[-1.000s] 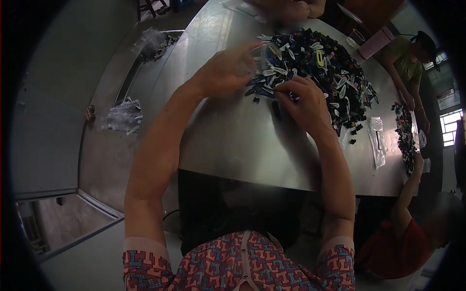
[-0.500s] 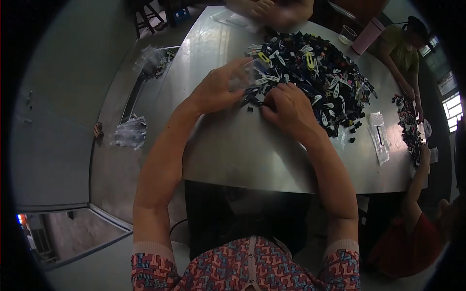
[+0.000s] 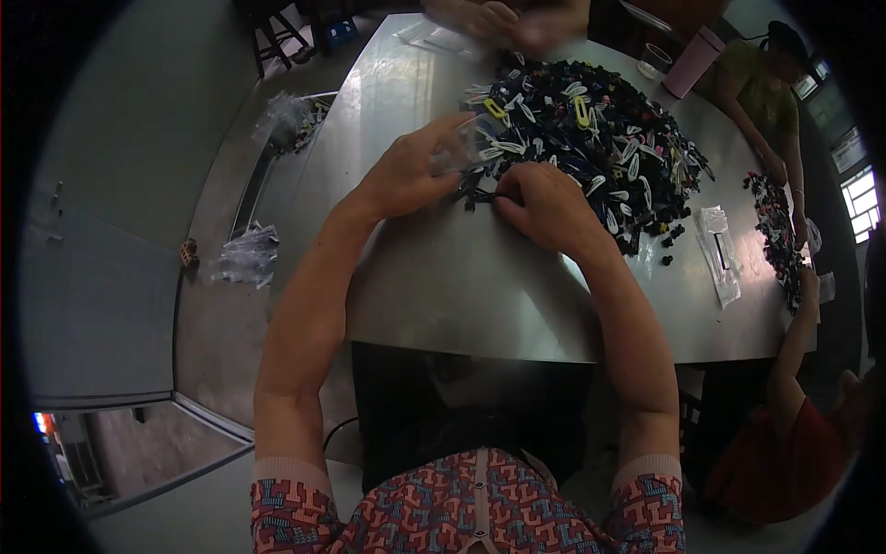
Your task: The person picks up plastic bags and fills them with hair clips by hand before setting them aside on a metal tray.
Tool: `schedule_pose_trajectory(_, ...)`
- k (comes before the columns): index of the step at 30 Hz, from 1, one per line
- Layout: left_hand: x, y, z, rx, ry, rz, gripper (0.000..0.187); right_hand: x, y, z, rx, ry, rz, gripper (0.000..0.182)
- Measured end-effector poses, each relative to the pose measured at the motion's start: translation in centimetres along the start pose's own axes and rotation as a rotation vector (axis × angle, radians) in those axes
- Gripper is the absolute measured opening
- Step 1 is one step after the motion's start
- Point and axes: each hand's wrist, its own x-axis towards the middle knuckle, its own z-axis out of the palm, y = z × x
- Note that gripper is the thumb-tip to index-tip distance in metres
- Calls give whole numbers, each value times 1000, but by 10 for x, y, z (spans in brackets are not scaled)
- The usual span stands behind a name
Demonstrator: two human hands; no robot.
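A large heap of hair clips (image 3: 591, 152), mostly black with white and yellow ones among them, covers the far middle of the metal table (image 3: 443, 286). At the heap's near left edge, my left hand (image 3: 415, 171) is closed on a small clear plastic bag (image 3: 472, 143). My right hand (image 3: 546, 205) is beside it at the near edge, fingers curled and thumb pinching the end of a dark hair clip (image 3: 482, 196). The undersides of its fingers are hidden.
A flat clear bag with a dark strip (image 3: 718, 257) lies to the right. Beyond are a smaller clip heap (image 3: 778, 235), a pink box-like container (image 3: 694, 63) and a clear cup (image 3: 653, 61). Co-workers' hands are at the far and right edges. Plastic bags (image 3: 247, 254) sit off left.
My right hand has shifted slightly, and the dark clip by its fingertips now lies more level. My left hand keeps the bag in nearly the same place.
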Motion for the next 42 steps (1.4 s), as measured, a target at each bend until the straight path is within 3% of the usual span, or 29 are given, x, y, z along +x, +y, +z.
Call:
schedule_pose_trajectory(9, -1, -6, 0, 39, 34, -7, 73, -6, 2, -13, 113, 65, 3, 15)
schedule_pose_trajectory(16, 1, -7, 4, 152, 86, 67, 71, -10, -7, -41, 387, 304, 134, 15)
schedule_pose_trajectory(21, -1, 3, 9, 174, 27, -5, 72, -10, -24, -31, 274, 409, 31, 14)
schedule_pose_trajectory(25, -3, 5, 17, 181, 34, 57, 72, -7, -28, -20, 79, 503, -76, 16)
schedule_pose_trajectory(32, -2, 7, 17, 144, 4, 45, 70, -7, -33, -16, 153, 495, -109, 15)
schedule_pose_trajectory(35, -1, 5, 15, 124, 15, 54, 71, -7, -33, -23, 344, 447, 4, 14)
schedule_pose_trajectory(37, -2, 3, 12, 106, 14, 34, 72, -9, -27, -40, 343, 268, 181, 15)
schedule_pose_trajectory(39, -1, 0, 11, 66, 66, 79, 75, -13, -14, -44, 354, 202, 172, 19)
schedule_pose_trajectory(42, -1, -1, 10, 30, 51, 35, 74, -19, -11, -48, 132, -167, 81, 24)
